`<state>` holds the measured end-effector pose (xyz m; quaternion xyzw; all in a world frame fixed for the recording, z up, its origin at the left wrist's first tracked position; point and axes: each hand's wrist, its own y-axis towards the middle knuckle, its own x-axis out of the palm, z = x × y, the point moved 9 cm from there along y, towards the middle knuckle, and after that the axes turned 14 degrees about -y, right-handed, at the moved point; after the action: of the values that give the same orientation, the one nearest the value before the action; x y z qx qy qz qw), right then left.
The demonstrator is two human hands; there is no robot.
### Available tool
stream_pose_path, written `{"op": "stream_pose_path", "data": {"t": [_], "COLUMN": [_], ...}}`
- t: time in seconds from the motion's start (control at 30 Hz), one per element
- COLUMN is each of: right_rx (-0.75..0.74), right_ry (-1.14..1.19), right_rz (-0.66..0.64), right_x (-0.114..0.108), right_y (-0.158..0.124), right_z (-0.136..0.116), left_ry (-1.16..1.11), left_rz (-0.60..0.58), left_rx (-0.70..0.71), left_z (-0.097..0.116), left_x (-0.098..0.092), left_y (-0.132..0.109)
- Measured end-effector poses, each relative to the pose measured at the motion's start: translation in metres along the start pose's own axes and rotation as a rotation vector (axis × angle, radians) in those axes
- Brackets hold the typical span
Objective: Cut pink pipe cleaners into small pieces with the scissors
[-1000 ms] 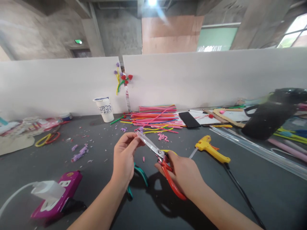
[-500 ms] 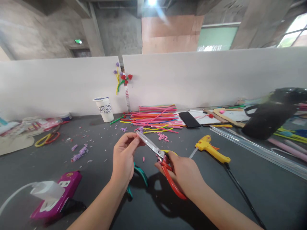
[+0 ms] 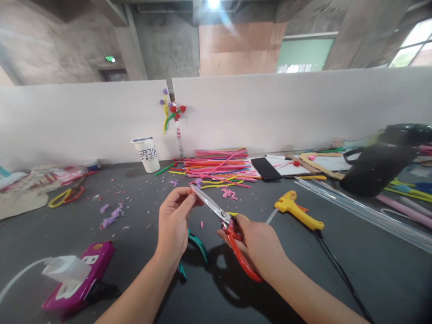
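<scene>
My right hand [image 3: 258, 243] is wrapped round the red handles of a pair of scissors [image 3: 216, 208], whose blades point up and left. The blade tips meet the fingertips of my left hand [image 3: 175, 220], which are pinched together on something too small to make out, with a bit of pink at the tips. Teal-handled pliers [image 3: 199, 247] lie on the table under my left hand. Beyond the fingers are a pile of pink and red pipe cleaners [image 3: 216, 167] and some short pink pieces [image 3: 229, 194].
A yellow glue gun [image 3: 299, 210] lies right of my right hand, near a black phone [image 3: 266, 168]. A purple power strip [image 3: 83, 274] is at the lower left. A white cup [image 3: 147, 155] stands behind; a black jug [image 3: 381, 162] stands at the right.
</scene>
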<state>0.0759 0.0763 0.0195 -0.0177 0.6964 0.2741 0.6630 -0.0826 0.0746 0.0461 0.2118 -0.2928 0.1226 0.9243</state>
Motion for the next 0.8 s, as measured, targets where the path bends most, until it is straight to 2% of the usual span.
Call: {"op": "stream_pose_path", "data": {"t": [0.27, 0.5, 0.7, 0.8], "right_rx": [0.071, 0.015, 0.012, 0.048], "right_ry": [0.053, 0.017, -0.021, 0.046], "right_rz": [-0.075, -0.035, 0.001, -0.025], "right_x": [0.001, -0.0035, -0.0038, -0.0019], "right_y": [0.0037, 0.0025, 0.0023, 0.0035], "right_z": [0.0062, 0.0015, 0.0048, 0.0093], "left_ry": [-0.025, -0.028, -0.005, -0.002], "left_rz": [0.004, -0.014, -0.026, -0.017], "left_rx": [-0.036, -0.057, -0.049, -0.056], "left_z": [-0.002, -0.0049, -0.0043, -0.0043], "left_x": [0.0016, 0.0021, 0.0035, 0.0029], "left_y": [-0.0004, -0.0007, -0.0014, -0.0014]}}
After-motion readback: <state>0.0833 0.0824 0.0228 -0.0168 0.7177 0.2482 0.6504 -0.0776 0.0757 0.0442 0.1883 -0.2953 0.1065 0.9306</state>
